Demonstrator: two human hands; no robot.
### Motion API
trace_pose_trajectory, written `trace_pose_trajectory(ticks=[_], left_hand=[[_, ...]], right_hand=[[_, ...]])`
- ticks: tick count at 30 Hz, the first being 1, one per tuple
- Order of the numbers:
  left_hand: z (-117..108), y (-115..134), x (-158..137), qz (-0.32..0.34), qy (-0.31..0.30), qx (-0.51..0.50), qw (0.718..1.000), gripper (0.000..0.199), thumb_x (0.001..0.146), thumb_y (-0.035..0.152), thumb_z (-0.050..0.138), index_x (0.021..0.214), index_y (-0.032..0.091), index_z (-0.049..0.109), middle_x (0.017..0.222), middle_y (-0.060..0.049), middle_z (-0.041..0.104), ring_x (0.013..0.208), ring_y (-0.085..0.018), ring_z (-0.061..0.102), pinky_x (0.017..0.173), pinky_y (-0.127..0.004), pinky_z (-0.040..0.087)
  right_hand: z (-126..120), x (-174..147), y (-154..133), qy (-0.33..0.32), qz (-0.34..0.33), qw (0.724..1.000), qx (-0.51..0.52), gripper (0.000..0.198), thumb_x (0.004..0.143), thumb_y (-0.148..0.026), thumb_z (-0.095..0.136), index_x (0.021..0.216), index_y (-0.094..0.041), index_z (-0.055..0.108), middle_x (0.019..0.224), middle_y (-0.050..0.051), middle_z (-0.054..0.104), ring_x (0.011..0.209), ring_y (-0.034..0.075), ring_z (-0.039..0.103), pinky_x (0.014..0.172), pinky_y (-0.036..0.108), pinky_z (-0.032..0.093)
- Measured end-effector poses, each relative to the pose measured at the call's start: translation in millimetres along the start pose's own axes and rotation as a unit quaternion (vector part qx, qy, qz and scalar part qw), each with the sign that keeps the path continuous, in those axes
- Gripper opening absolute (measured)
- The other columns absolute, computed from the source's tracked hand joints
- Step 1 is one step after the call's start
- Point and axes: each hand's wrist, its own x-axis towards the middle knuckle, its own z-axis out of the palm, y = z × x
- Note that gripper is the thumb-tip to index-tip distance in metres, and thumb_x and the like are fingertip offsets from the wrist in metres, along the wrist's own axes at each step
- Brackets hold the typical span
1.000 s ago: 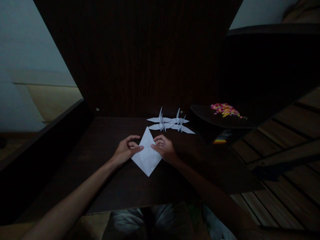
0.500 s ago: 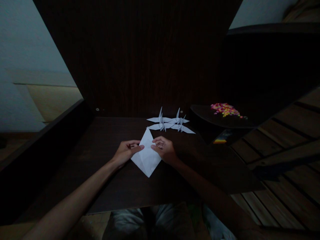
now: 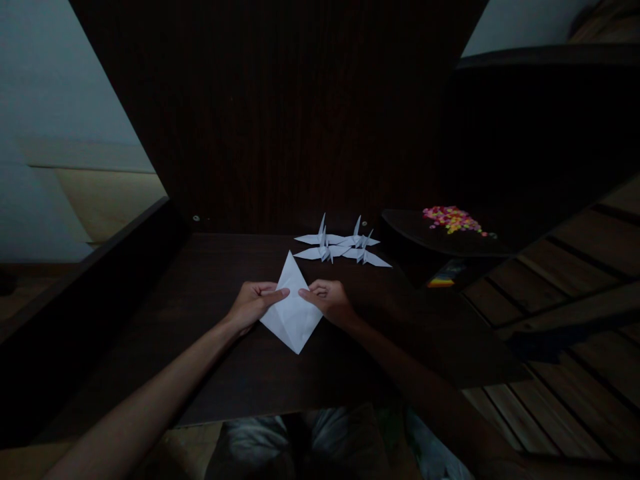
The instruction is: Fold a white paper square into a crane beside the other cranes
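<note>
A white folded sheet of origami paper [image 3: 295,323] in a kite shape is held above the dark tabletop, one point toward me and one away. My left hand [image 3: 254,302] grips its left edge, thumb lying on top and fingers behind. On the right edge, my right hand [image 3: 331,301] pinches the paper the same way, its thumb pressed on the face and its fingers curled. Just beyond the paper's far tip stand several white paper cranes [image 3: 325,252], grouped close together with wings spread.
Small pink, yellow and orange pieces [image 3: 455,219] lie heaped on a dark rounded shelf [image 3: 410,230] at the right. A dark side board [image 3: 100,293] borders the table [image 3: 210,373] on the left, and a tall dark panel [image 3: 280,113] rises behind. Slatted wood [image 3: 565,287] is at far right.
My right fingers have moved down to the paper's right edge, with the thumb now flat on it. The paper's far tip has shifted slightly left and looks smoother.
</note>
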Motion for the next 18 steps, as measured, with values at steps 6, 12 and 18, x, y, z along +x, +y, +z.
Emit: trace_pose_trajectory(ticks=[6, 12, 18], left_hand=[[2.6, -3.1, 1.1, 0.001, 0.018, 0.001, 1.0, 0.034, 0.057, 0.037, 0.082, 0.077, 0.011, 0.074, 0.067, -0.007, 0.073, 0.054, -0.016, 0.064, 0.05, -0.024, 0.047], [-0.3, -4.5, 3.3, 0.007, 0.015, 0.028, 0.999, 0.031, 0.059, 0.039, 0.081, 0.074, 0.012, 0.074, 0.066, -0.006, 0.073, 0.054, -0.015, 0.063, 0.05, -0.023, 0.046], [-6.1, -3.5, 3.3, 0.025, -0.006, 0.062, 0.998, 0.031, 0.056, 0.034, 0.083, 0.077, 0.013, 0.074, 0.075, -0.007, 0.074, 0.064, -0.017, 0.066, 0.059, -0.024, 0.049]], right_hand=[[1.0, -0.4, 1.6, 0.016, -0.019, 1.0, -0.008, 0.022, 0.067, -0.034, 0.07, 0.06, -0.016, 0.061, 0.055, 0.002, 0.064, 0.05, 0.013, 0.057, 0.044, 0.022, 0.04], [1.3, -0.1, 1.9, 0.016, -0.018, 1.0, -0.009, 0.02, 0.067, -0.033, 0.068, 0.061, -0.016, 0.062, 0.056, 0.003, 0.064, 0.05, 0.014, 0.057, 0.045, 0.022, 0.039], [-2.9, 2.4, 2.8, 0.045, -0.025, 0.999, -0.006, 0.021, 0.066, -0.035, 0.068, 0.061, -0.016, 0.061, 0.056, 0.004, 0.064, 0.05, 0.014, 0.058, 0.046, 0.023, 0.04]])
